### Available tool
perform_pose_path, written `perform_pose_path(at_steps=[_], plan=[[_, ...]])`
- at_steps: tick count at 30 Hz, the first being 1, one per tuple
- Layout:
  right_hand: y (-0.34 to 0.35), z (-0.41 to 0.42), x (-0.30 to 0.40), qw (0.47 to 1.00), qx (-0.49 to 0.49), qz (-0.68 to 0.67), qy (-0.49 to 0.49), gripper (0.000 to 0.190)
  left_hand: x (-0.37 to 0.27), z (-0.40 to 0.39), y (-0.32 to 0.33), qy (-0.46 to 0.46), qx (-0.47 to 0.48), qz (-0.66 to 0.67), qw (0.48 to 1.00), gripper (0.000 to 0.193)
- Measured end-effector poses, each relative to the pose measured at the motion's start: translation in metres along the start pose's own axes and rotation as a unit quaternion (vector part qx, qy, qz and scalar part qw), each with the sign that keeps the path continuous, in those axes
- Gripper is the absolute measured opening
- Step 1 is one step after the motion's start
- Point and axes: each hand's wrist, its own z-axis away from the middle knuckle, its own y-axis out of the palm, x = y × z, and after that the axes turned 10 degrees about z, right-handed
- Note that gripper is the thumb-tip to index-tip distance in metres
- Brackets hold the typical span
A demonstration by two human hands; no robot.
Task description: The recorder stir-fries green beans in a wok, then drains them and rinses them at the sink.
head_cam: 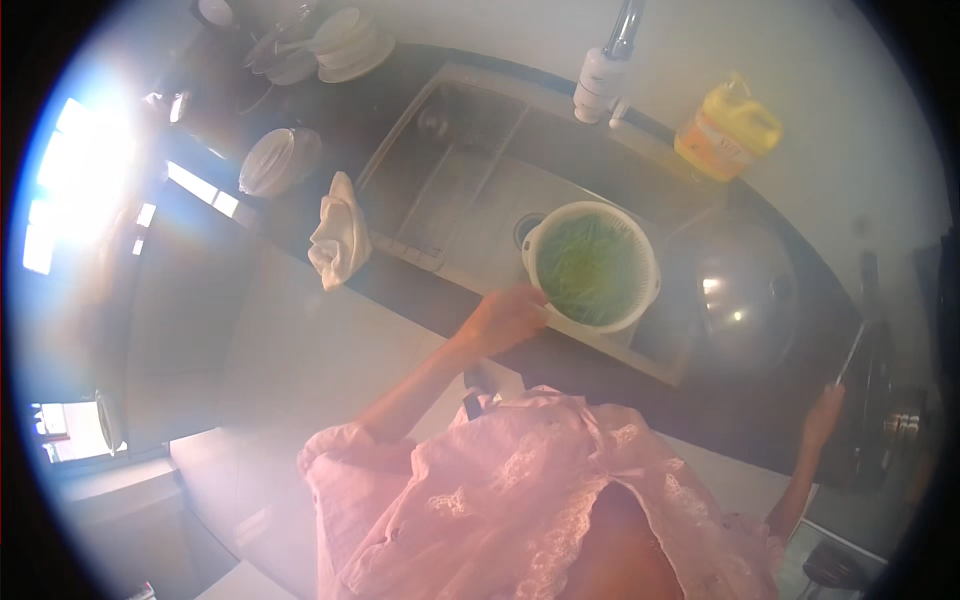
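Note:
A white plastic colander (529,247) stands over the near right part of the sink, filled with thin green vegetable strips (589,270). My left hand (510,319) has its fingers closed at the near left edge of the colander's rim. Haze softens the exact contact. Far to the right, my right hand (823,414) grips the end of a slim, shiny long-handled utensil (850,354). It reaches away over a dark area by the cooking pan (870,397), and its far end is hard to make out.
A sink (491,191) lies ahead, with a faucet (600,82) behind it. A yellow jug (727,131) and a large round lid (746,289) stand right of it. Leftward are a crumpled cloth (339,240), a covered bowl (270,161) and stacked dishes (349,49).

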Motion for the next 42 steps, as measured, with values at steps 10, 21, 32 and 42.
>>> perform_pose_path(at_steps=[10,21,32,42], plan=[[0.092,0.114,0.346,0.915,0.365,-0.115,-0.126,0.026,-0.017,-0.076,0.035,0.245,0.126,-0.034,0.961,0.028],[0.155,0.185,0.446,0.838,0.184,-0.434,-0.275,0.044,-0.027,-0.077,-0.030,0.010,-0.008,0.177,0.984,0.027],[0.156,0.074,0.413,0.835,0.350,-0.325,-0.274,0.025,-0.042,-0.050,-0.054,-0.017,-0.060,0.152,0.986,0.023],[0.275,-0.071,0.476,0.697,0.443,-0.557,0.087,0.019,-0.055,-0.053,-0.047,-0.019,-0.112,0.079,0.990,0.020]])
